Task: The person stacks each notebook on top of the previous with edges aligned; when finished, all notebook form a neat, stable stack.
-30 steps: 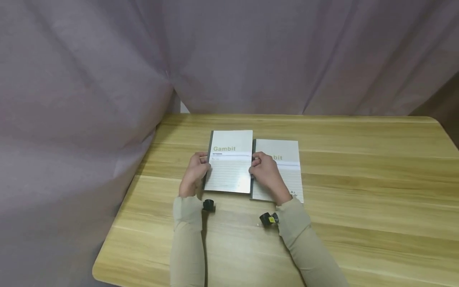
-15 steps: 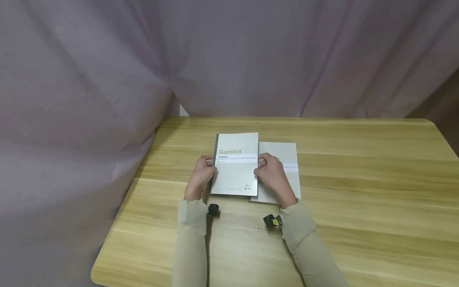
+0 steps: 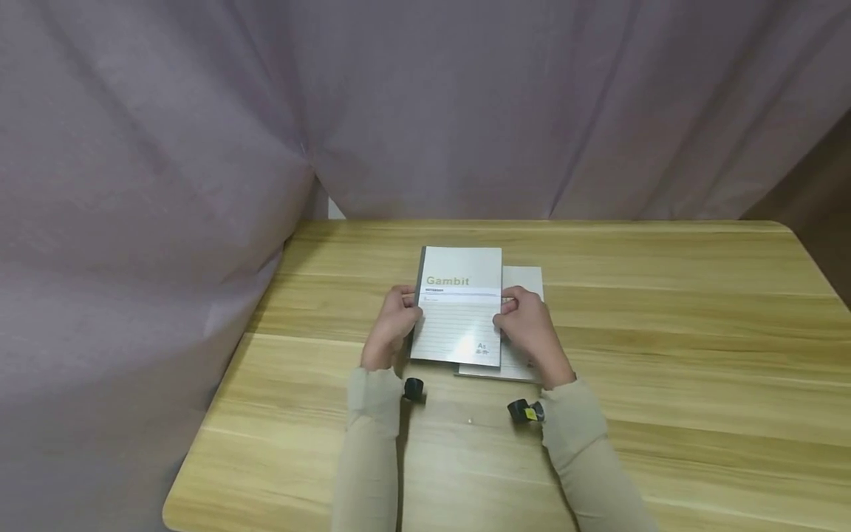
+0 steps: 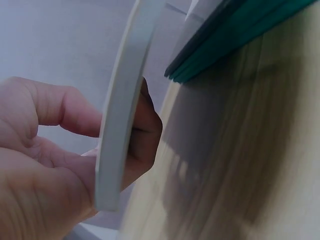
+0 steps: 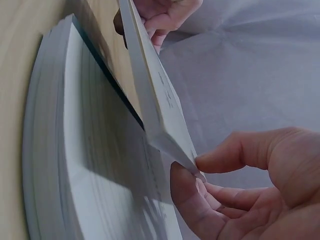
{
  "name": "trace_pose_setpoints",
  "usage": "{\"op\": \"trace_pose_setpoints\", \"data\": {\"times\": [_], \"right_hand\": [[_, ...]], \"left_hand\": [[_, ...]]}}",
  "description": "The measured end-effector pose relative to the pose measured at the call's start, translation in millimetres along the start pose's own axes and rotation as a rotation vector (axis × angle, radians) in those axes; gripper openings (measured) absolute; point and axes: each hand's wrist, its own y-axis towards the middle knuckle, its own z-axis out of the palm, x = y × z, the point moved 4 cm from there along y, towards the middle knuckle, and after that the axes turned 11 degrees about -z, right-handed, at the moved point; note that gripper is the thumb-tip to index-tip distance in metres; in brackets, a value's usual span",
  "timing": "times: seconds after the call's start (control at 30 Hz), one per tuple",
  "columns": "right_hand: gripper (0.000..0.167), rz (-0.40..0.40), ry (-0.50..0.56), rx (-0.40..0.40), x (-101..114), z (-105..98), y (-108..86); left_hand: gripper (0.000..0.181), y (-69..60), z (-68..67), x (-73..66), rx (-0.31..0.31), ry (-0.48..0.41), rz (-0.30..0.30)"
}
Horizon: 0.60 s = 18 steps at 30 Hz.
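Note:
A white Gambit notebook point(image 3: 457, 318) with a dark spine is held flat above the table between both hands. My left hand point(image 3: 391, 325) pinches its spine edge, thumb on the cover and fingers beneath. At the opposite edge, my right hand point(image 3: 530, 326) grips it the same way. Under it lies a stack of similar notebooks point(image 3: 524, 278), partly covered by the held one and my right hand. The right wrist view shows a gap between the held notebook point(image 5: 150, 90) and the stack point(image 5: 90, 145). Layered green spines point(image 4: 240, 40) of the stack appear in the left wrist view.
The wood-grain table point(image 3: 665, 355) reaches far to the right of the stack. A grey-purple curtain point(image 3: 425, 111) hangs behind it and along its left side. Black wrist cameras stick out inward from both sleeves. A tiny pale speck point(image 3: 470, 420) lies in front of the stack.
Both hands have carried the held notebook to the right, from beside the stack to over it. It now covers the left part of the stack. The grip looks the same.

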Motion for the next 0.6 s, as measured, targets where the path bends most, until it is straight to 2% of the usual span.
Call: {"op": "trace_pose_setpoints", "data": {"times": [0.27,0.43,0.6], "right_hand": [[0.054,0.019,0.021,-0.006,-3,-10,-1.5],[0.053,0.018,0.014,0.012,-7,-16,-3.7],[0.052,-0.006,0.037,0.021,-14,-21,-5.0]], "left_hand": [[0.058,3.7,9.1,-4.3,0.018,0.000,0.013],[0.057,2.7,14.4,-5.5,0.032,0.012,-0.005],[0.057,2.9,18.6,-5.2,0.074,-0.007,-0.005]]}}
